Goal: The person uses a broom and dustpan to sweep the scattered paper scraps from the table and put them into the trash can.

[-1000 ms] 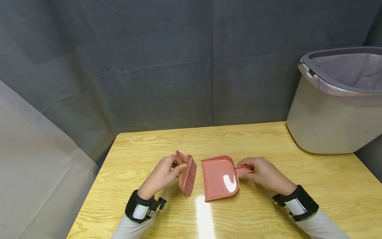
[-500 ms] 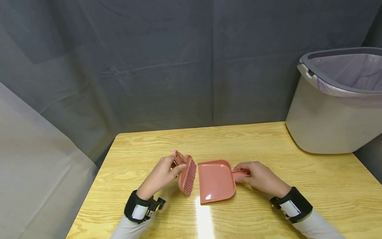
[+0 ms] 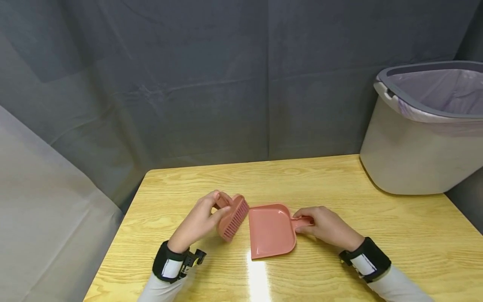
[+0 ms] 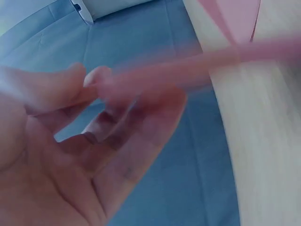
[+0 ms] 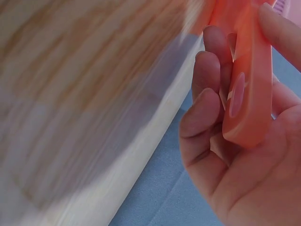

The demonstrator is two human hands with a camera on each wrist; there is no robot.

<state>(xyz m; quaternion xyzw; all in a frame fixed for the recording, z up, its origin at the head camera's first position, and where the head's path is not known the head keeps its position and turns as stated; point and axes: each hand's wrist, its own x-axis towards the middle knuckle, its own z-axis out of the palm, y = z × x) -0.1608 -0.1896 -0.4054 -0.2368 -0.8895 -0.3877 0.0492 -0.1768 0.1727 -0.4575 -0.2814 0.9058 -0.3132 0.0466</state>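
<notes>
A pink hand brush [image 3: 235,219] is gripped by my left hand [image 3: 200,220], its bristles slanting down and facing right. In the left wrist view the brush [image 4: 197,68] is motion-blurred, pinched between thumb and fingers. My right hand [image 3: 327,224] holds the short handle of a matching pink dustpan [image 3: 272,231], fingers curled round it; the right wrist view shows that handle [image 5: 251,89] with its hanging hole. The pan's straight edge faces left, close beside the bristles. Whether the bristles touch the table or the pan's edge, I cannot tell.
A wood-grain table [image 3: 188,180] lies under both hands. At the right back stands a light grey bin [image 3: 419,155] with a dark rim and a purplish liner. Grey cloth [image 3: 203,100] hangs behind the table, paler cloth [image 3: 45,218] at the left.
The dustpan has slid a little left, closer to the brush, with my right hand on its handle. My left hand has tilted the brush, its lower end swinging left.
</notes>
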